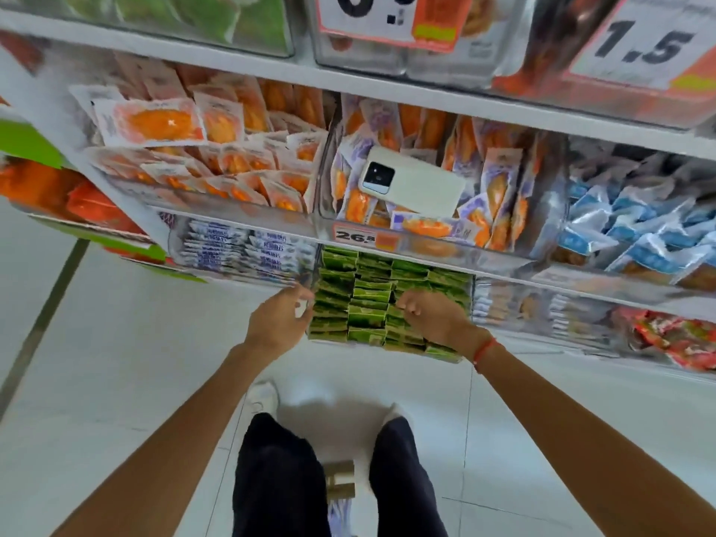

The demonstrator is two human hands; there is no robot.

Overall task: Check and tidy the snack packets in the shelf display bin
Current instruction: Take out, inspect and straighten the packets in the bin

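Filling the bin (467, 300), green packets (366, 300) lie stacked; right hand (434, 315) curls onto them, left hand (279, 319) loosely open beside it.

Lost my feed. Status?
Left hand open at bin edge. Right hand gripping green packets. Phone lying on packets one shelf up.

Head camera looks steeply down, close over the shelf bins (391, 341) and floor (116, 381).

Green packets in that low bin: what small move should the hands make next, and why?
Probably press the right hand down to square up the green packets beneath it. Rows near the bin's front look uneven, and the left hand is at the bin's left edge, placed to steady it.
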